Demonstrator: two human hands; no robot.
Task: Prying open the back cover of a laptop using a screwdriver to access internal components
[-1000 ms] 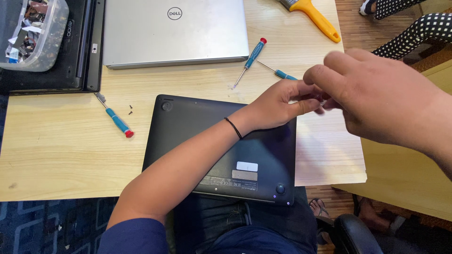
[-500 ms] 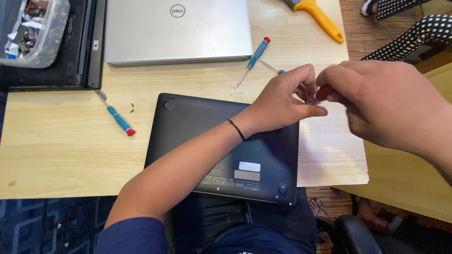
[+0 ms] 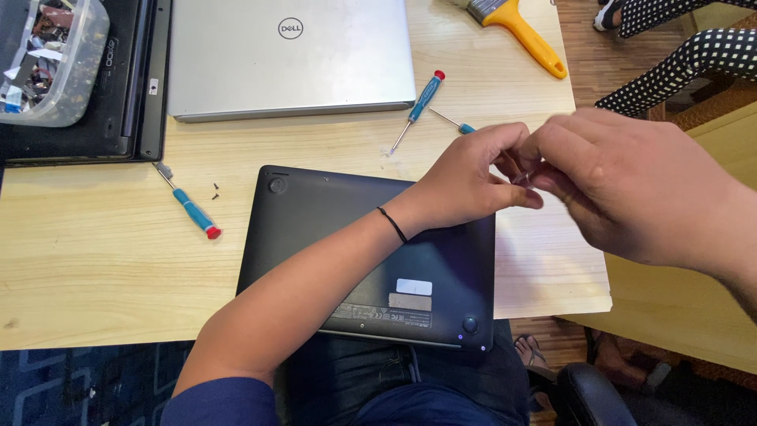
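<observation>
Head | both hands' fingers (image 3: pixel 516 162) pinched together | above black laptop (image 3: pixel 331 229)

Light wooden table (image 3: pixel 95 260). Lying on it: black laptop (image 3: pixel 331 229) upside down at near edge; closed silver laptop (image 3: pixel 288 59) at far side; black device (image 3: pixel 118 87) far left under clear plastic tub (image 3: pixel 47 59); three blue screwdrivers (image 3: pixel 189 209), (image 3: pixel 419 106), (image 3: pixel 456 122); two tiny dark screws (image 3: pixel 214 191); yellow-handled brush (image 3: pixel 516 33)

Below my wrist, on the black laptop base (image 3: pixel 331 237), sit a small white rectangular label (image 3: pixel 414 287), a grey label (image 3: pixel 410 301) under it, and a strip of white print (image 3: pixel 371 314).
</observation>
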